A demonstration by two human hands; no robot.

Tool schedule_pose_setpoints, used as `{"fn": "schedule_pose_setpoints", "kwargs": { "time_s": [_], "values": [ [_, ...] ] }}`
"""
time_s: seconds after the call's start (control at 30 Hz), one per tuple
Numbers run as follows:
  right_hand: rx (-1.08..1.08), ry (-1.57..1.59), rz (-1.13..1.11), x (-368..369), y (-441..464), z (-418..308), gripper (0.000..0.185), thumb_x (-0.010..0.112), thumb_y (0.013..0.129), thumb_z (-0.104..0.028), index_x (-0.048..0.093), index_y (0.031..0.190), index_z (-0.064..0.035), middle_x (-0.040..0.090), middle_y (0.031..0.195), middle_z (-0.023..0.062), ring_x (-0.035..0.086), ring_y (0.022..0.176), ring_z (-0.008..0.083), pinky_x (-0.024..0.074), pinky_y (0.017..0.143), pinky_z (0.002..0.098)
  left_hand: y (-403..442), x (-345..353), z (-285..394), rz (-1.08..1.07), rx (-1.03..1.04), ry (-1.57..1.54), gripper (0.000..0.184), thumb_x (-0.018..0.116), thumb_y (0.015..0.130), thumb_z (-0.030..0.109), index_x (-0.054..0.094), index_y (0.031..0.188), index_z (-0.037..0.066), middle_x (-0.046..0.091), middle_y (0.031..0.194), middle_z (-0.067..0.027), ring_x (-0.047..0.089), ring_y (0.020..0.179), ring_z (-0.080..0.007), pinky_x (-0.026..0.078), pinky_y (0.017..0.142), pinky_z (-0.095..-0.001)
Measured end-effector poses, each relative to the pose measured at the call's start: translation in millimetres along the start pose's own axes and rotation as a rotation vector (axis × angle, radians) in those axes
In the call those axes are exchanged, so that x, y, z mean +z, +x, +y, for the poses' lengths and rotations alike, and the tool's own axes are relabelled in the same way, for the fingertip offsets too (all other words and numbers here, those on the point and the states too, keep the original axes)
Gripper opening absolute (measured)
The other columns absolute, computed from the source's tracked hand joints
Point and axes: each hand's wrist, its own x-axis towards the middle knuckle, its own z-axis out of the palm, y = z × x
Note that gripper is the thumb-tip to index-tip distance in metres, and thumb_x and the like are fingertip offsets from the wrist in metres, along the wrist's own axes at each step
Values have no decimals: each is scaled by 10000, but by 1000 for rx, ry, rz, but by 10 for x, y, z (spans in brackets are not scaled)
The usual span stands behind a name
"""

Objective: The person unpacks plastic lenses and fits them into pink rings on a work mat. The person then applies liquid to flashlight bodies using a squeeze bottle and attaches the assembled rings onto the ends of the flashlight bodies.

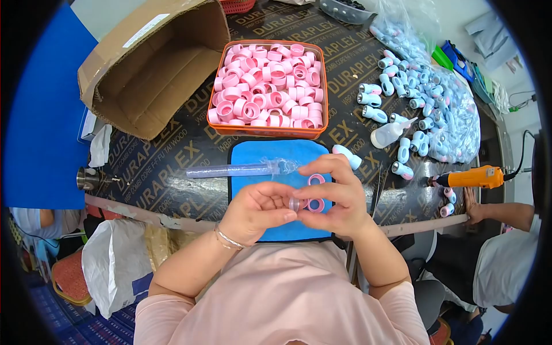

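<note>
My left hand (261, 210) pinches a small clear round piece (294, 203) between thumb and fingers. Curled in from the other side, my right hand (342, 198) has its fingertips against a pink ring (315, 205), right beside the clear piece. Another pink ring (315, 180) shows between its fingers; whether it is held or lies on the mat, I cannot tell. Under both hands is a blue mat (276, 150) with a black border. Across its upper part lies a long clear plastic sleeve (230, 171), crumpled at its right end.
An orange-rimmed bin (270, 133) full of pink rings stands behind the mat, beside an open cardboard box (155, 69). To the right are many light-blue parts (422, 95), a squeeze bottle (386, 135) and an orange power screwdriver (477, 177). Another person's hand (472, 206) rests at the table edge.
</note>
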Motion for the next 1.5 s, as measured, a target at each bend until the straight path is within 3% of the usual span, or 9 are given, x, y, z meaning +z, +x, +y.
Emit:
{"fn": "schedule_pose_setpoints", "kwargs": {
  "time_s": [0.2, 0.3, 0.4, 0.53, 0.77, 0.87, 1.07, 1.2, 1.5],
  "values": [
    [26, 105, 2, 41, -72, 78, 416, 848, 526, -94, 739, 926, -118, 610, 1121, 68, 557, 1004, 249, 418, 881, 361, -7, 18, -6, 36, 2, 11, 307, 655, 843, -53, 617, 1146, -28, 675, 1061, -104, 649, 982, -159, 528, 881, -294],
    [233, 563, 73, 123, -154, 96, 305, 841, 657, -158, 723, 932, -100, 611, 1119, 63, 555, 984, 203, 427, 840, 334, -14, 52, 17, 35, -9, -16, 302, 662, 846, -19, 622, 1145, -16, 669, 1025, -93, 646, 974, -183, 523, 888, -340],
    [624, 1541, 238, 135, -180, 69, 72, 646, 873, -151, 685, 858, -93, 561, 1076, 34, 488, 910, 200, 413, 787, 345, -26, 42, -2, 62, -26, -25, 304, 669, 848, 15, 624, 1148, -4, 657, 981, -76, 642, 964, -216, 518, 888, -394],
    [610, 1721, 191, 144, -238, 149, 222, 725, 828, -364, 695, 908, -159, 541, 1121, -16, 441, 990, 166, 374, 796, 313, -38, 40, 33, 66, -31, -1, 306, 659, 849, 14, 619, 1152, -9, 637, 969, -66, 636, 974, -244, 513, 893, -435],
    [494, 1759, 126, 163, -291, 203, 375, 781, 757, -437, 693, 986, -154, 530, 1160, -21, 426, 1018, 158, 366, 800, 301, -50, 7, 18, 52, -27, -3, 310, 652, 848, 11, 613, 1155, -11, 637, 980, -76, 633, 976, -245, 511, 898, -445],
    [491, 1724, 152, 108, -312, 208, 412, 796, 757, -403, 685, 1027, -113, 535, 1168, 8, 455, 1026, 167, 382, 812, 309, -52, 4, 20, 53, -20, -4, 314, 664, 842, 16, 615, 1151, -10, 639, 978, -77, 633, 972, -243, 511, 903, -437],
    [361, -81, -115, -596, -185, 154, 337, 817, 612, -27, 706, 930, -43, 644, 1021, 91, 627, 964, 232, 502, 839, 351, -142, -92, 87, 104, 31, 44, 326, 699, 814, 28, 625, 1130, 1, 650, 965, -66, 633, 944, -218, 511, 858, -369],
    [478, -252, -393, -461, -353, 43, 319, 803, 614, -77, 715, 921, -69, 656, 968, 71, 627, 919, 265, 515, 810, 365, -163, -163, 50, 160, 15, 56, 335, 704, 806, 21, 623, 1130, -4, 653, 963, -60, 635, 942, -217, 511, 862, -372],
    [397, -421, -458, -200, -384, 36, 281, 787, 636, -143, 729, 906, -93, 649, 959, 42, 606, 911, 249, 498, 801, 379, -189, -146, 19, 156, 15, 39, 359, 709, 793, 14, 615, 1139, -9, 667, 993, -101, 639, 942, -215, 513, 866, -378]
  ]
}}
